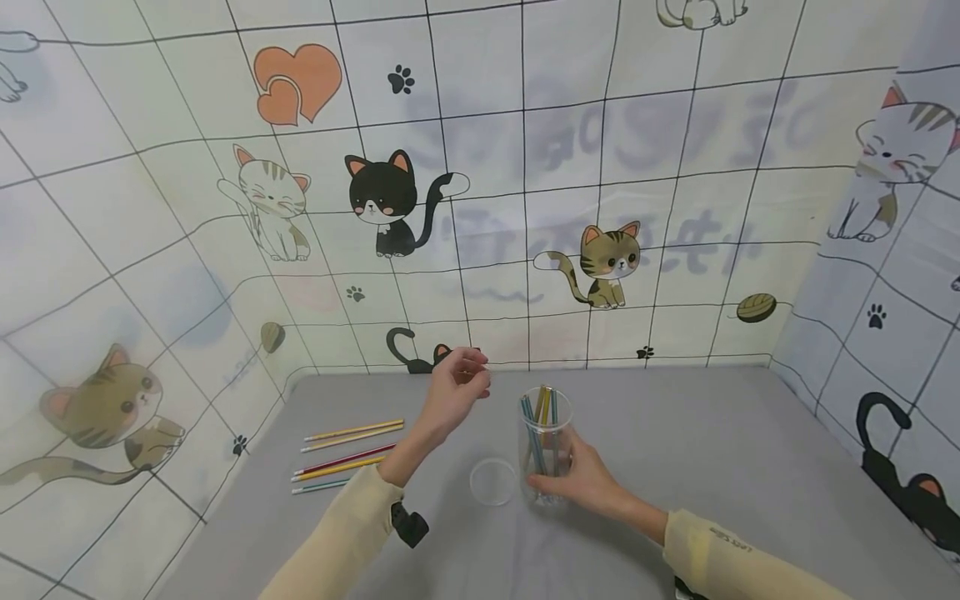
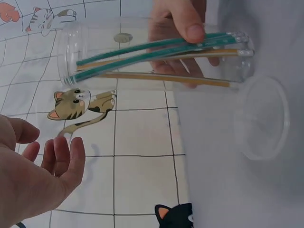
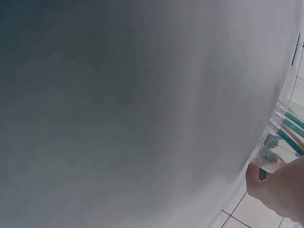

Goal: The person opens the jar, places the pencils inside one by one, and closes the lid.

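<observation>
My right hand grips a clear plastic jar around its lower side, and the jar stands upright on the grey table. Several pencils, teal and yellow, lean inside it. The jar's mouth has no cover. Up and to the left of the jar, my left hand is raised with loosely bent fingers and nothing visible in them. A round clear lid lies flat just left of the jar. In the right wrist view, only part of the right hand and the jar's base show at the right edge.
More pencils, in yellow, red and teal, lie side by side on the left of the grey table; the left forearm hides some of their ends. A white cloth with a grid and cartoon cats hangs behind and at both sides.
</observation>
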{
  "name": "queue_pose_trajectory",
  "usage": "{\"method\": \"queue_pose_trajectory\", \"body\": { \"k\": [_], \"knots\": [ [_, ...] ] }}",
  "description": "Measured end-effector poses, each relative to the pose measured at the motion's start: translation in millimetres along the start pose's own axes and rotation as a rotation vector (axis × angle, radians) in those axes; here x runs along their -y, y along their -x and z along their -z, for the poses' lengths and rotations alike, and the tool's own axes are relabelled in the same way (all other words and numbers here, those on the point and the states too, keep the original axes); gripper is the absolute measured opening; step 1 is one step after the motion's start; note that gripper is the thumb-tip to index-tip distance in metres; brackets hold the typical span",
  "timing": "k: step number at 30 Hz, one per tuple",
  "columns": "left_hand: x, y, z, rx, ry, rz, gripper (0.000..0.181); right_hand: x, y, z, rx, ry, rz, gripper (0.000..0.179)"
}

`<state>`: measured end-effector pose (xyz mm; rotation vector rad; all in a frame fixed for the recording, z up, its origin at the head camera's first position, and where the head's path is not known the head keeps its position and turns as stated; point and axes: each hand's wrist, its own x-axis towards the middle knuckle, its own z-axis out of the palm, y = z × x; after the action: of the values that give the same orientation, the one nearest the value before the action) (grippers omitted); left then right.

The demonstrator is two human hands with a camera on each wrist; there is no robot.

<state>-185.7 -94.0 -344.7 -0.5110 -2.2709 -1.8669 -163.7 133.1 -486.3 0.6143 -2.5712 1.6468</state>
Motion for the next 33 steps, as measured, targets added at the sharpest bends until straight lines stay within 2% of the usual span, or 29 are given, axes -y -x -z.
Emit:
{"method": "queue_pose_trajectory", "body": {
  "k": [2,5,15,25,33],
  "knots": [
    [13.3,-0.2,3.8,-0.005,0.002,0.010,0.020,0,-0.2,0,-0.002,0.000,0.004,0.095],
    [22.2,4.0,9.3,-0.016,-0.017,0.014,0.020,0,-0.2,1,-0.003,0.003,0.009,0.095],
    [37.9,16.2,23.3,-0.021,-0.073,0.003,0.023,3,2.5,0,0.000,0.004,-0.027,0.096],
    [52.8,31.1,37.9,-0.037,-0.108,0.035,0.024,1,2.0,-1,-0.008,0.016,-0.033,0.096],
    [67.8,43.7,52.8,-0.086,-0.244,0.075,0.026,0,2.2,-1,-0.004,0.020,-0.022,0.098]
  ]
}}
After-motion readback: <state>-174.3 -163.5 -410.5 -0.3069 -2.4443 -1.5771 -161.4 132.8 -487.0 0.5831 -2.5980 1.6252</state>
